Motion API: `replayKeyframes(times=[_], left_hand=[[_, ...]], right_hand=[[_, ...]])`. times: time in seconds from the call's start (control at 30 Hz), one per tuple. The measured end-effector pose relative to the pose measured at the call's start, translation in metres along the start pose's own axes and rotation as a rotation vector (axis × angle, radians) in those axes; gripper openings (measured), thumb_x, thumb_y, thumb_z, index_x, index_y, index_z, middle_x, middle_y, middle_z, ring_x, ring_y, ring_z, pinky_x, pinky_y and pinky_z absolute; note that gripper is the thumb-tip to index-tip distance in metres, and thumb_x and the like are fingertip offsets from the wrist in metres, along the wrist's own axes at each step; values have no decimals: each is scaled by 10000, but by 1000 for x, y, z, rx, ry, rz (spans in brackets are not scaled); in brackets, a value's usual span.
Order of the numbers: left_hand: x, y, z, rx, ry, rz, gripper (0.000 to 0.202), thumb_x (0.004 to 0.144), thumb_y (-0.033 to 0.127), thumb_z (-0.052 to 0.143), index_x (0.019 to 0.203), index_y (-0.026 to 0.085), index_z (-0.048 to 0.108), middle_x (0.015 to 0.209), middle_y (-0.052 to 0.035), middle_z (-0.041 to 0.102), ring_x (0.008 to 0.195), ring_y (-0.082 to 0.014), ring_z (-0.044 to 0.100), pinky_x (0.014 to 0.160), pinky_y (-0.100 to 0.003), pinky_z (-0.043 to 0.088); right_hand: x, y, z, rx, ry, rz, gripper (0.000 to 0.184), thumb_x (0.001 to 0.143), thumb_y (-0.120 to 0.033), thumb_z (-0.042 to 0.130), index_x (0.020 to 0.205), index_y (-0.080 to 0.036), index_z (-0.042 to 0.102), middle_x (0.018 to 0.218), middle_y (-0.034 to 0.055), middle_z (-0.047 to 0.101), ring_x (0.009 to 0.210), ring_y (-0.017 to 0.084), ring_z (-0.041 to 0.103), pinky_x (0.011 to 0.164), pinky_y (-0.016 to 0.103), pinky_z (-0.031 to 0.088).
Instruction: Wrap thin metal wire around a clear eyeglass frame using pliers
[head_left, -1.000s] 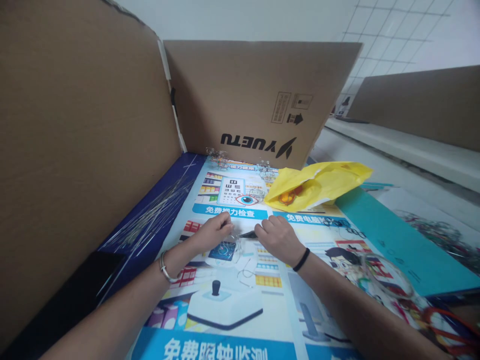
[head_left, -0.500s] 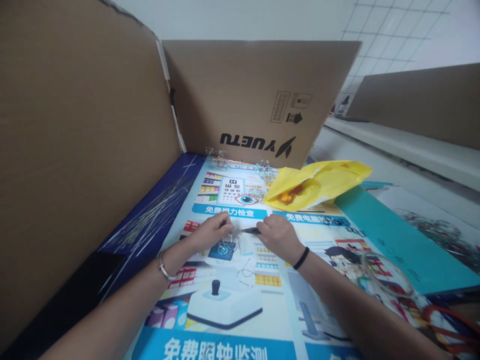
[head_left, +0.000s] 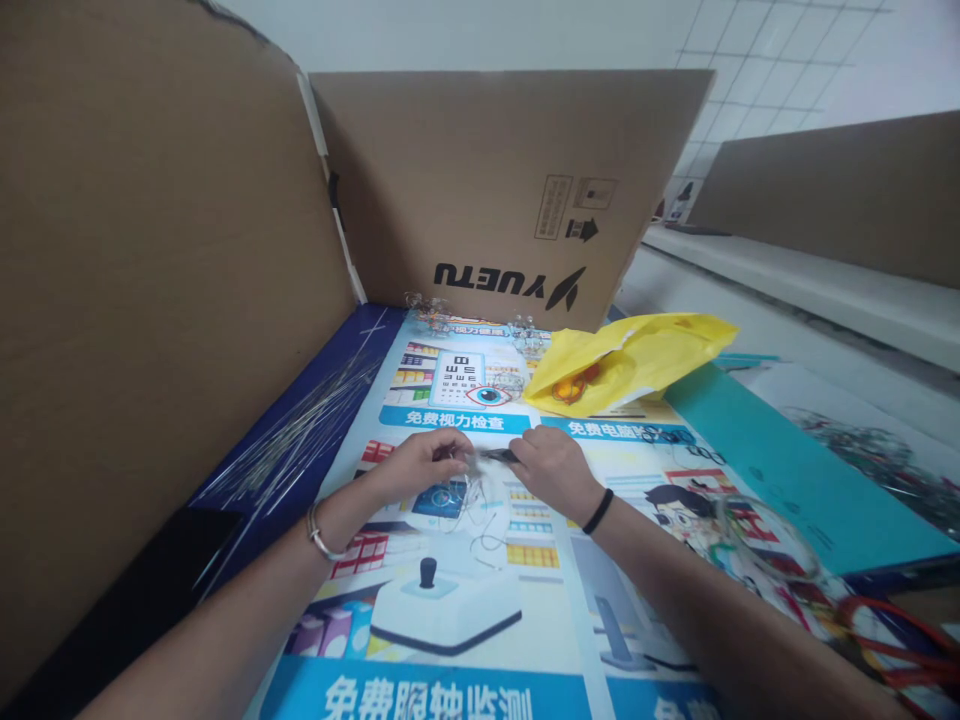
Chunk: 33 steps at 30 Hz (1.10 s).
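Note:
My left hand [head_left: 424,465] is closed, thumb and fingers pinching a thin silvery wire piece [head_left: 472,495] whose loose loops hang below the fingertips. Facing it, my right hand [head_left: 553,470] is wrapped round a pair of dark, narrow-nosed pliers [head_left: 495,455]. The pliers' tips point left and meet the wire close to my left fingertips; whether they grip it is too small to tell. Both hands are just above the printed poster [head_left: 540,580] that covers the table. A curved strand of wire [head_left: 489,540] shows against the poster below the hands.
Cardboard panels stand at the left [head_left: 150,250] and back [head_left: 480,180]. Beyond my hands lies a yellow bag [head_left: 645,360] with an orange coil inside. Long thin wires [head_left: 300,430] lie left; tangled wires [head_left: 870,460] and orange-red cords [head_left: 892,630] lie right.
My left fingers have shifted slightly right and loosened their curl, and more of the wire loops shows. The pliers have tilted a little. The whole view has shifted slightly.

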<state>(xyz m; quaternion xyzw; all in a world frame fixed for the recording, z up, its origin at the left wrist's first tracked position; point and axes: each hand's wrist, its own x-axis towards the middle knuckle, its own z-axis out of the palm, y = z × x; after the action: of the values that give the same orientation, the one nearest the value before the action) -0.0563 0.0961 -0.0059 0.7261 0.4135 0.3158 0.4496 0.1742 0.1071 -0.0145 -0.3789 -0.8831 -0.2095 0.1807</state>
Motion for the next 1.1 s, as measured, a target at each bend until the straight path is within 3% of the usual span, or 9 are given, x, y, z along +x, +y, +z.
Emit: replayKeyframes(times=[0.23,0.6,0.83,1.1], left_hand=[[-1,10,2,144,37,82,108,749,215,569,817,175,643,819,-15,638,750,-126,563,691,-232,435],[-3,17,4,243,61,236,100,759,181,553,777,182,652,803,-18,627,801,-134,561,769,-254,426],[-3,21,5,231,100,177,112,746,149,524,756,170,633,790,-21,628,769,-133,561,746,-252,428],[-2,12,0,145,168,75,113,766,232,530,736,147,597,756,-19,574,708,-124,523,663,-238,421]], right_hand=[[1,-1,-1,12,1,7,142,795,-274,536,715,-171,589,671,37,555,671,158,451,637,277,246],[-1,-1,0,27,18,8,125,785,-251,536,698,-173,580,665,35,548,681,157,443,640,276,246],[0,-2,-1,41,23,5,165,805,-289,524,709,-170,584,675,39,542,697,159,434,653,279,247],[-1,-1,-9,76,69,34,137,810,-280,525,828,-182,620,754,51,559,773,177,427,690,297,249]])
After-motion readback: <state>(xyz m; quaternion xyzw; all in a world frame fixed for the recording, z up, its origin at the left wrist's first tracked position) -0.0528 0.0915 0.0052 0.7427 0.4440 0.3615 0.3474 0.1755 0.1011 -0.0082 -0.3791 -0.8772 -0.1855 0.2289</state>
